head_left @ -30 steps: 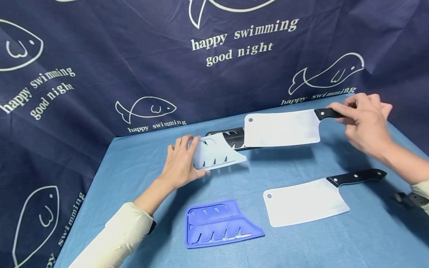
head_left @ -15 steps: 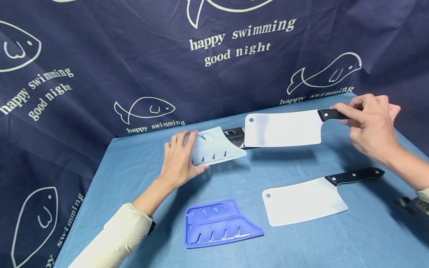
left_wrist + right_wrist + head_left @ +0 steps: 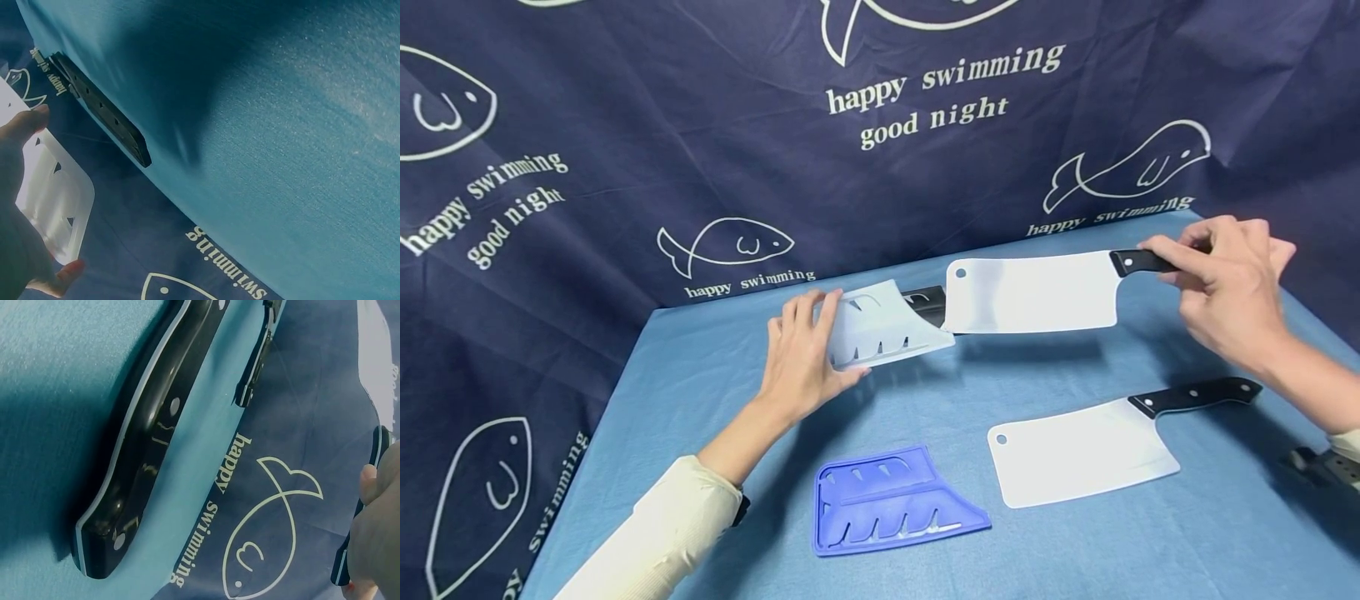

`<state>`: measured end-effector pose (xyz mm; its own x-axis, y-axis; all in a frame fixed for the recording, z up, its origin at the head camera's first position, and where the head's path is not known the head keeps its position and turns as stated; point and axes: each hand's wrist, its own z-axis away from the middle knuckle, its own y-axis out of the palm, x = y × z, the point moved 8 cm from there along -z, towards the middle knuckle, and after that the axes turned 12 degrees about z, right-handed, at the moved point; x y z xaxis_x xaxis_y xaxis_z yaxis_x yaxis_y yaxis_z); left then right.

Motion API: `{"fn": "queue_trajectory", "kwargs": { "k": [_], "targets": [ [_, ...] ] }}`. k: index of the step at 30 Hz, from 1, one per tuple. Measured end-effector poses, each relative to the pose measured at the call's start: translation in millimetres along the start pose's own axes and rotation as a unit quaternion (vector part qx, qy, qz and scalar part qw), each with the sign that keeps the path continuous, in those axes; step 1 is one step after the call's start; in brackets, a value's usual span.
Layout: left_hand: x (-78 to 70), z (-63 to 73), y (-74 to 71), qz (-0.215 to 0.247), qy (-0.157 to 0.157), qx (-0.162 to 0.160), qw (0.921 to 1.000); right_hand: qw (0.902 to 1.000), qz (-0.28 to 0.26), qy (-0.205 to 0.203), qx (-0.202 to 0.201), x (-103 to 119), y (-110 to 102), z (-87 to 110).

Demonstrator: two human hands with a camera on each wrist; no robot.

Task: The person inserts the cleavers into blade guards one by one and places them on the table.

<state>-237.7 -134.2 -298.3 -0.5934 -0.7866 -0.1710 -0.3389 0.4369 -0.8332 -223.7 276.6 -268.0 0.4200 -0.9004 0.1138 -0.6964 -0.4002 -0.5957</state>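
Observation:
My left hand (image 3: 797, 350) holds a white slotted blade cover (image 3: 887, 321) by its closed end, thumb below and fingers over the top. Its open side faces a cleaver (image 3: 1033, 293) with a pale blade and black riveted handle. My right hand (image 3: 1232, 287) grips that handle, and the blade points left above the table. In the head view, the blade's lower front corner is right at the cover's pointed tip. The left wrist view has the cover (image 3: 59, 181) between thumb and fingers. The held cleaver's handle (image 3: 340, 569) shows at the right wrist view's edge.
A black blade cover (image 3: 928, 304) lies behind, partly hidden by the white cover and held blade. A blue blade cover (image 3: 887, 504) lies at the front. To its right lies a second cleaver (image 3: 1082, 454), handle to the right. A dark printed cloth hangs behind the table.
The white cover has risen slightly and shifted back, hiding more of the black one. The held cleaver has shifted slightly right, then dipped a little. Both hands keep their holds.

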Motion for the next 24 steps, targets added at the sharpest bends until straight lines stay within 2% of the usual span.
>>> {"fn": "queue_trajectory", "kwargs": {
  "k": [5, 13, 19, 24],
  "targets": [
    [1.6, 0.5, 1.2, -0.002, -0.007, 0.006, 1.0000, 0.9999, 0.008, -0.008, 0.003, -2.1, 1.9, 1.1],
    [3.6, -0.7, 1.9, 0.002, -0.018, 0.010, 0.9998, 0.9998, -0.002, -0.013, -0.014, 1.3, 0.3, 1.0],
    [2.7, 0.0, 0.3, 0.002, -0.018, 0.012, 0.9998, 0.9997, -0.001, 0.002, -0.026, 5.3, -5.4, -1.8],
    [2.4, -0.1, -0.5, -0.001, -0.017, 0.008, 0.9998, 0.9998, 0.014, -0.010, -0.010, 0.6, -2.1, 0.3]
  ]
}}
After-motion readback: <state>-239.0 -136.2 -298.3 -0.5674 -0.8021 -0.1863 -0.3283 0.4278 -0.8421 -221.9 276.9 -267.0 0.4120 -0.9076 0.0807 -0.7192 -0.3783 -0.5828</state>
